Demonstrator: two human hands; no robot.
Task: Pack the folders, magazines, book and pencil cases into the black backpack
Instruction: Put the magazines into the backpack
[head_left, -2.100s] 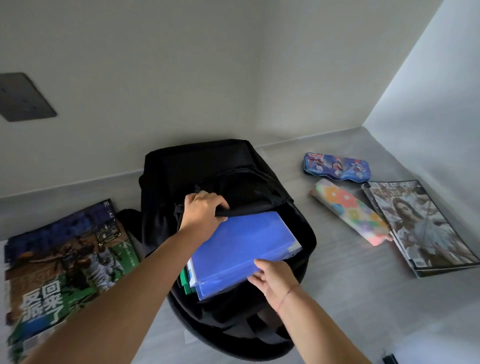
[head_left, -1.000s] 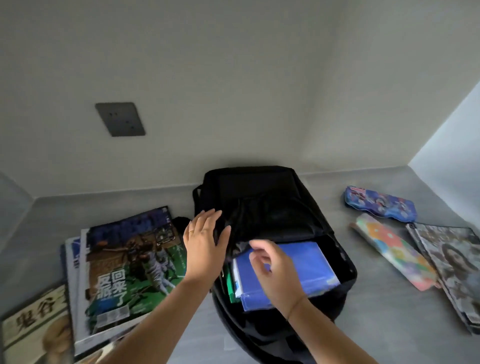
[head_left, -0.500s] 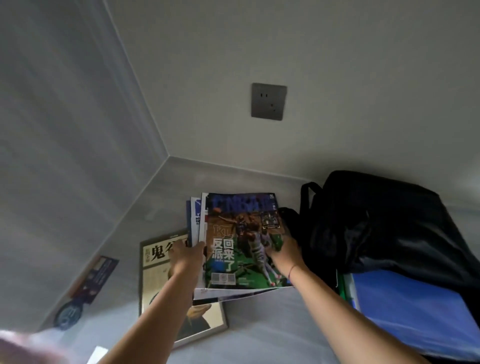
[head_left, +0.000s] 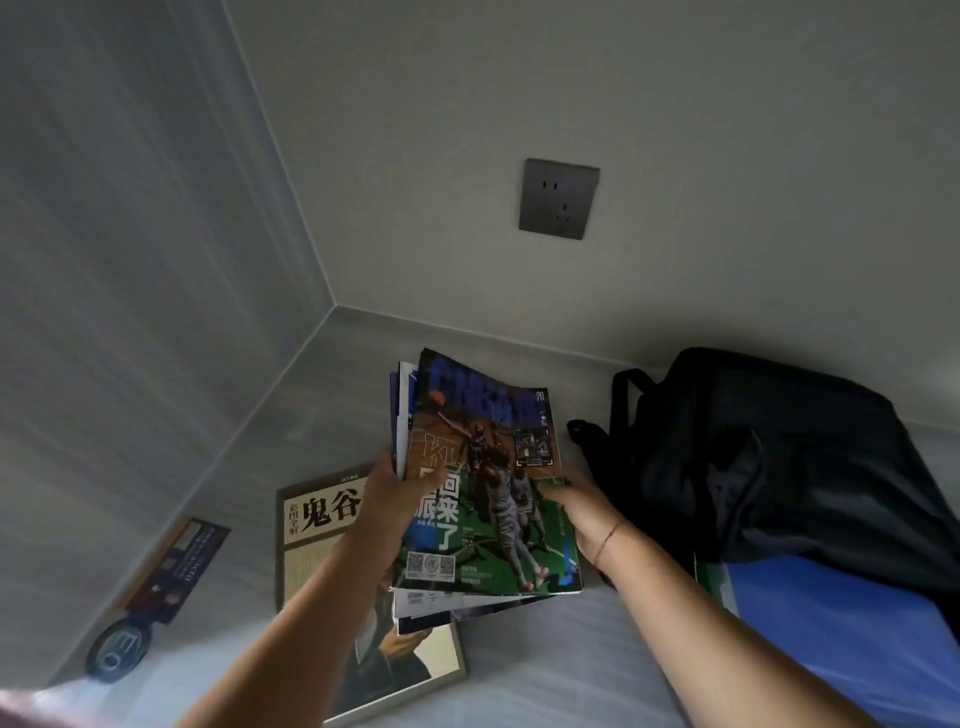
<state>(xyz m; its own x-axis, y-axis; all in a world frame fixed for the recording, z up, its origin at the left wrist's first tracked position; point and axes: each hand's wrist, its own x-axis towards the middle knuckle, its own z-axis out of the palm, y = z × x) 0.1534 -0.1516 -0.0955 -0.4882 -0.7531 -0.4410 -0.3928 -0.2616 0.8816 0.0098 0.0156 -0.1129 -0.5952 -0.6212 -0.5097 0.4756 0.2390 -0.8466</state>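
grey socket (head_left: 559, 199): on back wall (head_left: 701, 119) | dark bookmark (head_left: 176, 566): flat beside left wall (head_left: 114, 270)

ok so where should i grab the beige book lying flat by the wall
Probably its right edge near the lower corner, coming from the backpack side: the book lies flat, that corner is uncovered, and the wall crowds its left.

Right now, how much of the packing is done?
Done: a blue folder and a green folder sit in the black backpack. In hand: the left hand and right hand grip a stack of magazines, held over the book. Left: those magazines, the book; the pencil cases are out of view.
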